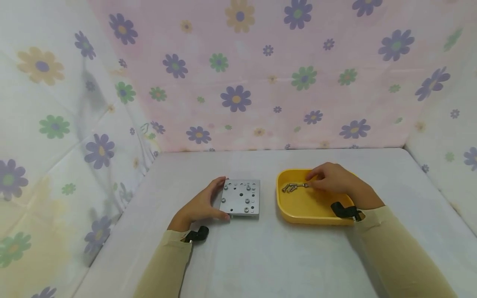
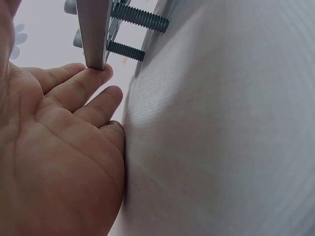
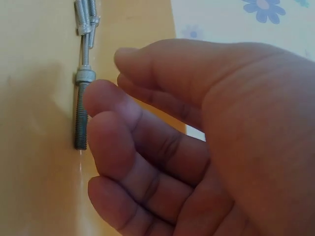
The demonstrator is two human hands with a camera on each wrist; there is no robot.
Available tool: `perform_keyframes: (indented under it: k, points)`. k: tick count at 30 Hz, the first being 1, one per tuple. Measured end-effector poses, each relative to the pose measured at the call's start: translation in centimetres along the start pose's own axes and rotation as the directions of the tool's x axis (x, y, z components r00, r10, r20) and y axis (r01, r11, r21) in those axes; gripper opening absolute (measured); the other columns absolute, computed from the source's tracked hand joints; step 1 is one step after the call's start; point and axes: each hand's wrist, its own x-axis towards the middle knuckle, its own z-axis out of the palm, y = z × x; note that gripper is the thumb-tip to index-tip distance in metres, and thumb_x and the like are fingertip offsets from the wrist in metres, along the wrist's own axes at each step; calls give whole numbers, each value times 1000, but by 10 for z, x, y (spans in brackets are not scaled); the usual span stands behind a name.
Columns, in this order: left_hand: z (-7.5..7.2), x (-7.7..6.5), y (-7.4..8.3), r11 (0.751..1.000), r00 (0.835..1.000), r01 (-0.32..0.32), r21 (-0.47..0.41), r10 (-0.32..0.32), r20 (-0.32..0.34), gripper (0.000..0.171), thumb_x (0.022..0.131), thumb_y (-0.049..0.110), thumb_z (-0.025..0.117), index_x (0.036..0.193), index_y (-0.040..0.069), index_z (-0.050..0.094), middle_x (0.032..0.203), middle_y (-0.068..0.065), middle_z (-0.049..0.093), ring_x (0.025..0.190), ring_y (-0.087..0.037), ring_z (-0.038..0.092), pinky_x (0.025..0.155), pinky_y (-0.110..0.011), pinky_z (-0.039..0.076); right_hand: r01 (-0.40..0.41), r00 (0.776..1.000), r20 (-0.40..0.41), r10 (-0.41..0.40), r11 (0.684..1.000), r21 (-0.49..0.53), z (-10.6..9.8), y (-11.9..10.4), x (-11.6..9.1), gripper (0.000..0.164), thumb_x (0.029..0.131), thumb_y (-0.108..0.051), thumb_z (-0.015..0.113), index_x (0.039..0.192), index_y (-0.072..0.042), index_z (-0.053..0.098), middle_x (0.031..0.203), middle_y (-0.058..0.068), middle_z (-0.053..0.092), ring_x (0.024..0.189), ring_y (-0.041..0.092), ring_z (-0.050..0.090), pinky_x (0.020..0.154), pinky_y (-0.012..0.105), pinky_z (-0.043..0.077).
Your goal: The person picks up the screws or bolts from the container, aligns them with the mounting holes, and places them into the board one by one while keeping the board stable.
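Observation:
My left hand (image 1: 203, 203) holds a silver metal plate (image 1: 237, 202) at its left side, the thumb at the near edge and fingers at the far corner. Several holes and socket-head bolts dot the plate's top. Below it, threaded bolt shanks (image 2: 140, 17) stick out toward the table in the left wrist view. Over the yellow tray (image 1: 302, 208), my right hand (image 1: 333, 180) has its fingers bent, with the thumb apart from them. Its fingertips are right beside a socket-head bolt (image 3: 81, 110). Several more bolts (image 1: 290, 188) lie together at the tray's left.
A white cloth (image 1: 268, 260) covers the table under the plate and tray. Flower-patterned fabric (image 1: 257, 74) hangs behind the table and along both sides. Each wrist carries a black camera mount, the left one (image 1: 197, 234) close above the table.

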Motion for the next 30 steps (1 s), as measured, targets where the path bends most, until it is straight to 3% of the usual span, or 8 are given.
perform_keyframes:
  k: [3,13,20,30]
  points:
    - [1,0,-1,1000,1000,4,2,-4,-1,136,58,34,102,165,19,19,170,1,29,160,-23,20,130,-54,9,-11,1000,18,11,1000,-5,1,0,-1,33,96,-24,72,127,-13,74,103,8,70,77,19,57,66,29,47]
    - [1,0,-4,1000,1000,7,3,-7,-7,136,58,34,102,165,20,20,170,6,29,159,-18,21,130,-51,10,76,996,58,-72,994,-73,5,0,0,34,96,-26,74,128,-13,74,110,6,72,85,18,59,72,31,50]
    - [1,4,-3,1000,1000,23,13,-22,-11,135,58,35,102,165,22,20,169,8,29,159,-16,21,130,-50,12,88,995,55,-84,993,-83,6,6,5,33,93,-26,77,124,-14,76,101,4,70,83,19,58,72,32,49]
    - [1,2,-2,1000,1000,-2,-20,2,0,133,59,29,102,164,20,22,170,5,29,160,-20,20,130,-53,10,83,995,62,-78,992,-93,8,5,6,23,90,-19,79,113,-13,79,96,3,70,79,18,59,70,31,50]
